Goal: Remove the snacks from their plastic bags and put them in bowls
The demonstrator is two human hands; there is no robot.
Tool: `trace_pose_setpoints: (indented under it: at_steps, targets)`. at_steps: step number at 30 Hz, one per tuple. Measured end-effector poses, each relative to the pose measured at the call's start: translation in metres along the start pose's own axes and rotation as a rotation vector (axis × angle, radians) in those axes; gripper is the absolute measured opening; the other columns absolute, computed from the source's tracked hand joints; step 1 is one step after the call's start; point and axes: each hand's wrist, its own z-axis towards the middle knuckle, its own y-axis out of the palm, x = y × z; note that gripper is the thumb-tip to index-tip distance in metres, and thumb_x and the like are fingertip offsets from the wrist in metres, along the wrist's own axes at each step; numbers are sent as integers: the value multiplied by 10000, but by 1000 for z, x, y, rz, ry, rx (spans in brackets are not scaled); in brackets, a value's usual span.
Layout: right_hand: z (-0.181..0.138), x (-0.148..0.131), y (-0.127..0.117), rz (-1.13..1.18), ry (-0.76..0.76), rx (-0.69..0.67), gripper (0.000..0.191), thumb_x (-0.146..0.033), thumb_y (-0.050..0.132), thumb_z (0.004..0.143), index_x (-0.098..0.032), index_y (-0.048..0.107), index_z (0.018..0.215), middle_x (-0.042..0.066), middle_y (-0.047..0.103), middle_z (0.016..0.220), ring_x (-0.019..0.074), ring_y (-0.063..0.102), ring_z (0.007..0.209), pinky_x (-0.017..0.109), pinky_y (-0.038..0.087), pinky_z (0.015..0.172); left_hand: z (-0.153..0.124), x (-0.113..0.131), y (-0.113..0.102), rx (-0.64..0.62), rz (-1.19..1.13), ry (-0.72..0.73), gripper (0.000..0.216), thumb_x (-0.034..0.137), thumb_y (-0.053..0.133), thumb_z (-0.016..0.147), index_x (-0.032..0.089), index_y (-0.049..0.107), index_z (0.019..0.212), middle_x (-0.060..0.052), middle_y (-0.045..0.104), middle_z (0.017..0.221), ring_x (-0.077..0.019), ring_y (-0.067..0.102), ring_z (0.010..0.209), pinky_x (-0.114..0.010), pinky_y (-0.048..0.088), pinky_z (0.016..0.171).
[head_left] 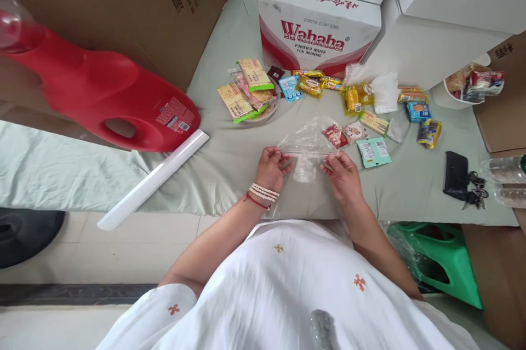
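Note:
Between my two hands a clear plastic bag is stretched along its upper edge, above the cloth-covered table. My left hand, with beaded bracelets at the wrist, pinches one side of that edge. The other side is pinched by my right hand. Below the edge hangs a crumpled clear part of the plastic. Just beyond my right hand lie a red packet, a beige packet and a mint-green packet. A round clear dish heaped with wrapped snacks stands beyond my left hand.
A Wahaba-style printed water carton stands at the back, with yellow-wrapped snacks before it. A large red bottle and a white strip are at left. A white tub, black pouch and keys are at right.

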Motion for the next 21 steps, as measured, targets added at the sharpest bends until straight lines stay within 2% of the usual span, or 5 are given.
trace_pose_setpoints:
  at_steps: [2,5,11,16,21]
  targets:
    - [0,-6,-9,112,54,-46,429,-541,848,722,-267,534,827,-3,667,900,194,674,904,408,605,877,10,10,-6,97,-95,-66,258,250,725,815,246,477,888,58,595,715,-151,688,746,-361,595,770]
    - [4,-10,-24,179,73,-68,408,-539,825,761,-271,521,810,-12,652,814,195,691,863,452,615,895,25,25,-10,177,-138,-60,236,151,664,816,238,448,859,89,504,610,-90,577,549,-236,522,612]
    - [21,2,-48,153,198,-63,443,-473,878,692,-243,509,778,-85,462,639,55,392,471,276,598,625,35,42,-13,79,105,-40,183,177,652,855,241,486,894,95,490,604,-57,439,429,-163,329,437]
    - [15,7,-35,63,173,27,435,-494,892,663,-241,565,800,-41,574,748,106,575,675,230,574,609,14,38,-12,176,179,-41,331,523,654,919,233,527,1014,-18,676,848,-149,685,715,-217,481,541]
    - [4,0,-13,252,259,-106,419,-465,910,688,-246,581,829,7,724,957,162,694,900,336,622,834,-11,30,-20,257,229,-12,530,664,776,766,204,597,962,-61,689,950,-213,688,939,-261,517,635]
